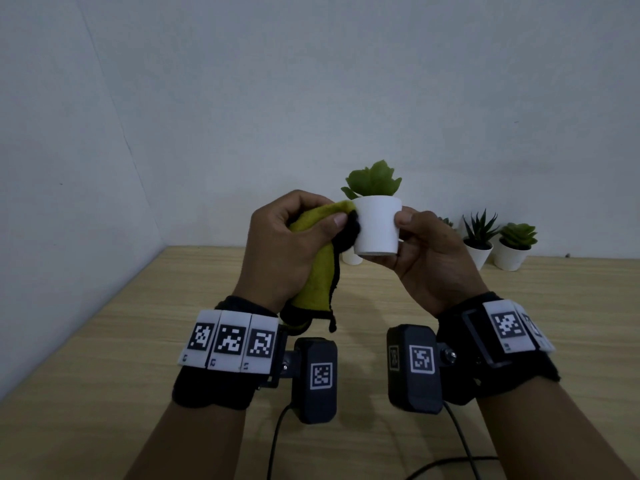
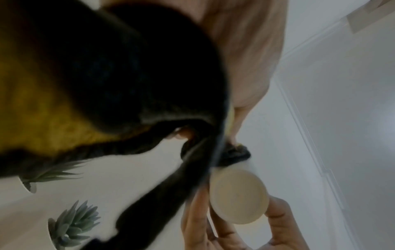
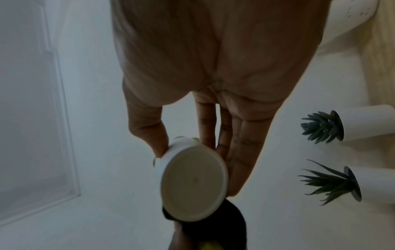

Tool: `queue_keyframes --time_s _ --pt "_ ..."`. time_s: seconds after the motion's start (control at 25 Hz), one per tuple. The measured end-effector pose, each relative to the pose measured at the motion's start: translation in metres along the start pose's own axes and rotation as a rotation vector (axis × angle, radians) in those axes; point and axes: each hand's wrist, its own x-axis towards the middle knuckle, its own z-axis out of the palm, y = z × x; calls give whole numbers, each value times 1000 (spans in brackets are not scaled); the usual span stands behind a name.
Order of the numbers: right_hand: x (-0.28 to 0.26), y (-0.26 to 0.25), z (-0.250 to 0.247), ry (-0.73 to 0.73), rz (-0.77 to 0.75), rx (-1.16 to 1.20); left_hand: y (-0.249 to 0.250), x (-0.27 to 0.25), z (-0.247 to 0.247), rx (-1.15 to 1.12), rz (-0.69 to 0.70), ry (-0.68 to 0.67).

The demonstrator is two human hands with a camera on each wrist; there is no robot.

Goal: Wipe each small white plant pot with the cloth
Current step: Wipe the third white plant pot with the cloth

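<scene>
A small white pot (image 1: 377, 226) with a green succulent (image 1: 374, 180) is held up above the wooden table. My right hand (image 1: 415, 244) grips it from the right, thumb on its side and fingers behind and under it. My left hand (image 1: 294, 237) clutches a yellow-green cloth with black edging (image 1: 318, 271) and presses it against the pot's left side. The right wrist view looks at the pot's round base (image 3: 193, 183) between thumb and fingers, with the cloth (image 3: 205, 225) below it. In the left wrist view the cloth (image 2: 74, 84) fills most of the picture, the pot's base (image 2: 239, 197) beyond it.
Two more small white pots with plants (image 1: 479, 249) (image 1: 512, 252) stand at the back right by the wall. Another pot (image 1: 351, 256) shows partly behind the held one. The wooden table (image 1: 138, 341) meets white walls at the left and back. Cables run near the front edge.
</scene>
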Motion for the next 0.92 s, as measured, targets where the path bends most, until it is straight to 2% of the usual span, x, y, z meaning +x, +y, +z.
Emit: queue_keyframes --time_s 0.2,0.44,0.64,0.8,0.92 --pt "1 2 -1 38 -22 18 0 -1 -2 -26 -14 -49" --pt "0 0 -2 32 -53 -189 0 -2 2 36 6 -35" --pt "-2 1 -1 11 -20 -149 -3 0 1 -38 -11 50" --pt "-1 0 -1 45 6 -23 4 -3 2 27 -19 -129" --pt "-2 -1 -1 34 27 21 0 -2 6 -27 -16 3"
